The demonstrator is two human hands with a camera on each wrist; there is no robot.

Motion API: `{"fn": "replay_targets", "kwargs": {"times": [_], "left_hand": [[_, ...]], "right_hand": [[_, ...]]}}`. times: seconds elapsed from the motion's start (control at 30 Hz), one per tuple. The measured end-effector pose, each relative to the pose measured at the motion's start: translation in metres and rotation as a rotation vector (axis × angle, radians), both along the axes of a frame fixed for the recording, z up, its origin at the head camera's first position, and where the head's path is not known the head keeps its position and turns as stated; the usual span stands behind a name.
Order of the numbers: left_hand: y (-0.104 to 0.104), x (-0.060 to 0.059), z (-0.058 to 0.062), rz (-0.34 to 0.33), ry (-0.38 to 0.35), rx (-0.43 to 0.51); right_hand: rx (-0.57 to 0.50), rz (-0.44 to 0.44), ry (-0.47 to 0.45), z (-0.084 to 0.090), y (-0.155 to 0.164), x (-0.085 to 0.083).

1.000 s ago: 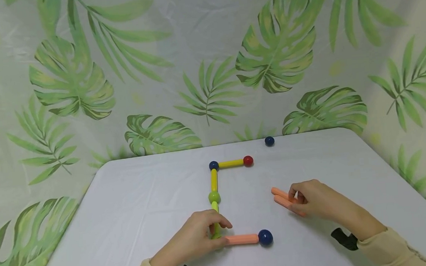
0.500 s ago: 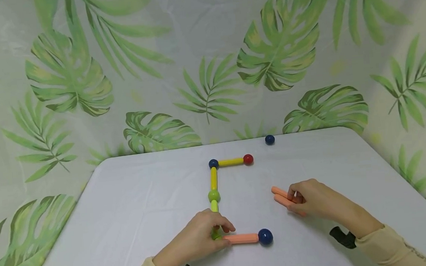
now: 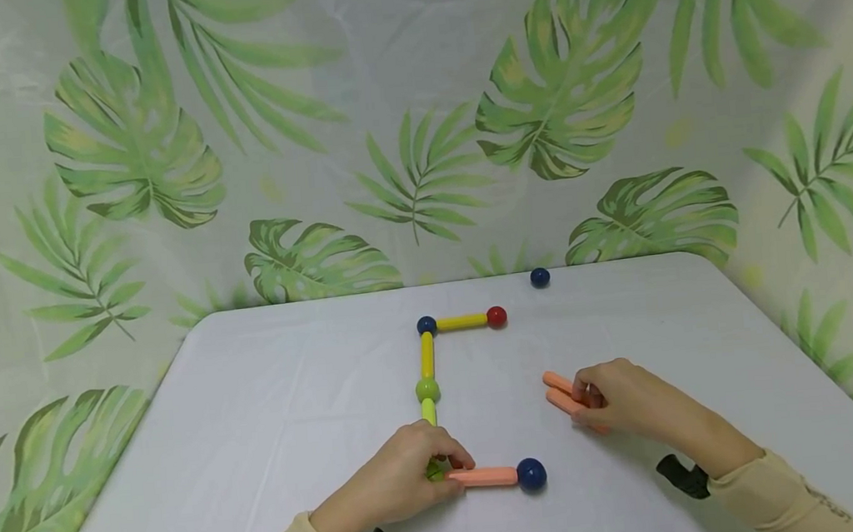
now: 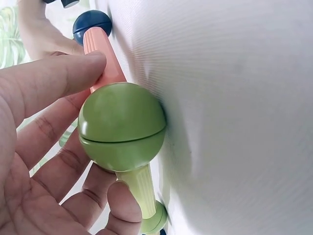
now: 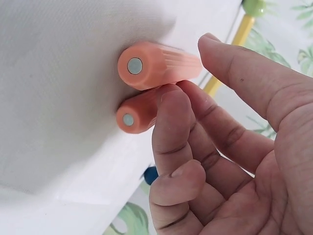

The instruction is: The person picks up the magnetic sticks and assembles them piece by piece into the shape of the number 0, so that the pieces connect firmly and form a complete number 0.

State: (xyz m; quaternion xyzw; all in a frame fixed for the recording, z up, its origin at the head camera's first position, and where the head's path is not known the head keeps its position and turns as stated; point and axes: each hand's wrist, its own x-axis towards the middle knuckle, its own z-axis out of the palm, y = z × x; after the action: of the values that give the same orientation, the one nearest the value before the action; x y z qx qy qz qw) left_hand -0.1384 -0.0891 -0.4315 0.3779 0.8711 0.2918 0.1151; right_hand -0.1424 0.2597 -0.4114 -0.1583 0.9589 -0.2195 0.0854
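orange rods [image 3: 563,393], green ball [image 4: 122,126], leaf-patterned curtain [image 3: 237,147]

Bright, even light — soft faint shadows under the hands on the white surface [image 3: 272,412]. Head view is sharp; wrist views blur close fingers [image 4: 44,88] — no glare.

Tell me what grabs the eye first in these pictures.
A chain of coloured rods and balls lies in a C shape mid-table, bright against the white table. At its near corner the left hand pinches a green ball joined to an orange rod that ends in a dark blue ball. To the right, the right hand rests on two loose orange rods, and a lone blue ball sits at the far edge.
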Motion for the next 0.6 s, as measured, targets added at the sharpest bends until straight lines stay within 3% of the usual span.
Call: {"fn": "replay_targets", "kwargs": {"times": [0.27, 0.6], "left_hand": [[0.0, 0.0, 0.0, 0.0, -0.005, 0.011], [-0.001, 0.0, 0.0, 0.004, -0.017, 0.023]], "right_hand": [[-0.015, 0.004, 0.001, 0.001, -0.009, 0.002], [0.02, -0.054, 0.005, -0.001, -0.023, 0.003]]}}
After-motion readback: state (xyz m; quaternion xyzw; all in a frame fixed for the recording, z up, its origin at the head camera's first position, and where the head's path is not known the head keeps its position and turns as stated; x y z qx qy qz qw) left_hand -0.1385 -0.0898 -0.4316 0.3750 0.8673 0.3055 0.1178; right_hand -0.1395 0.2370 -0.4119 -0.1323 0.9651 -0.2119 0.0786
